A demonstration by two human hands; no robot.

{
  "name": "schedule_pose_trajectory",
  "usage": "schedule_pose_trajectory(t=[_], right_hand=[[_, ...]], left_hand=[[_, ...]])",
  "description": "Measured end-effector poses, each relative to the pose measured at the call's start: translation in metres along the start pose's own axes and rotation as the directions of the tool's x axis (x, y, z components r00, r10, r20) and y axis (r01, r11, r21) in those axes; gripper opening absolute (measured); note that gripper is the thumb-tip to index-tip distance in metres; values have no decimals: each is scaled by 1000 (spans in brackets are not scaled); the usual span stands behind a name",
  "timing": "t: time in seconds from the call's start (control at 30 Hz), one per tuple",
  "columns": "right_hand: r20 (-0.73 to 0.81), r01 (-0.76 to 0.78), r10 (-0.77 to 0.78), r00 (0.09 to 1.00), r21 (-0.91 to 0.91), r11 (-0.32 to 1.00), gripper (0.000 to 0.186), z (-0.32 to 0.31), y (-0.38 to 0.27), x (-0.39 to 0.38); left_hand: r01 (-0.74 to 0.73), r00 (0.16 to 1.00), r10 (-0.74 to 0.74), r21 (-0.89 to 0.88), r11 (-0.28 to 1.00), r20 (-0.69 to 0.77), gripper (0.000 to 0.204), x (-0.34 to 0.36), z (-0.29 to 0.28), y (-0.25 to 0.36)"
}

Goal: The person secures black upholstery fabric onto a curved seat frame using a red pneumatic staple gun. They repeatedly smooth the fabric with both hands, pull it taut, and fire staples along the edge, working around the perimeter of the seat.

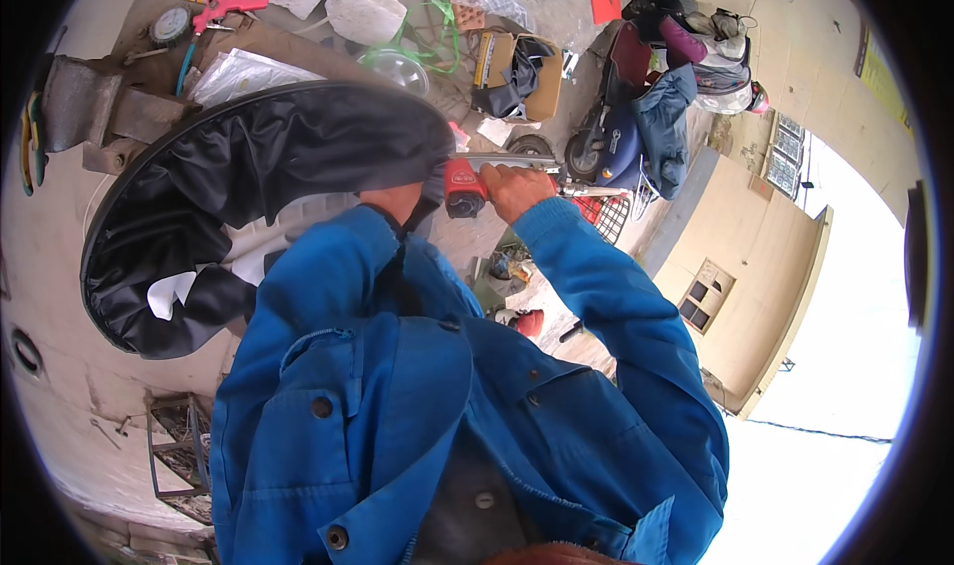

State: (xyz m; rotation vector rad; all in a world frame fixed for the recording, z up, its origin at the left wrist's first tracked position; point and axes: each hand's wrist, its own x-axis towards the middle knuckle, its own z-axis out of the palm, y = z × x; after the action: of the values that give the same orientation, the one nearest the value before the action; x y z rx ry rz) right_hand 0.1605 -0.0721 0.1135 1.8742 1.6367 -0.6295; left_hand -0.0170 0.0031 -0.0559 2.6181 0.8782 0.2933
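Observation:
A large curved piece covered in black vinyl [298, 138], seat-like in shape, lies across the left and middle of the view. Its vinyl is wrinkled and folds inward around a pale inner surface. My left hand [396, 203] grips the folded vinyl at the near right end; its fingertips are hidden by the folds. My right hand [519, 189] is wrapped around a red and silver tool that looks like a staple gun [463, 179]. The tool's red end is right beside the vinyl's right end; whether they touch I cannot tell. White patches [171, 294] show at the lower left of the vinyl.
A bench with a vise-like metal block [81, 103], a red air blow gun [231, 6] and a round gauge [170, 25] is at far left. Beyond are a cardboard box [542, 80] with black scraps, a blue scooter [618, 148] and a clear plastic bowl [396, 70].

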Motion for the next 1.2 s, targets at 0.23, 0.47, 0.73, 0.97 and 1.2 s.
schedule_pose_trajectory(t=[0.23,0.47,0.73,0.97,1.2], right_hand=[[26,33,-32,999,-55,998,13,4,4,25],[163,38,-31,986,-36,999,14,-16,-1,42],[236,6,7,972,-53,999,16,-30,-15,57],[294,4,23,956,-92,996,21,-37,-16,62],[-48,-55,60,997,109,992,30,29,13,-24]], left_hand=[[33,998,-43,-261,965,-34,15,-1,3,-2],[85,996,-87,-335,938,10,15,0,-2,-3],[198,980,-176,-578,792,94,18,3,-4,-5],[268,962,-187,-583,767,197,22,4,-9,-7],[-32,998,39,126,991,-53,24,-2,4,-1]])
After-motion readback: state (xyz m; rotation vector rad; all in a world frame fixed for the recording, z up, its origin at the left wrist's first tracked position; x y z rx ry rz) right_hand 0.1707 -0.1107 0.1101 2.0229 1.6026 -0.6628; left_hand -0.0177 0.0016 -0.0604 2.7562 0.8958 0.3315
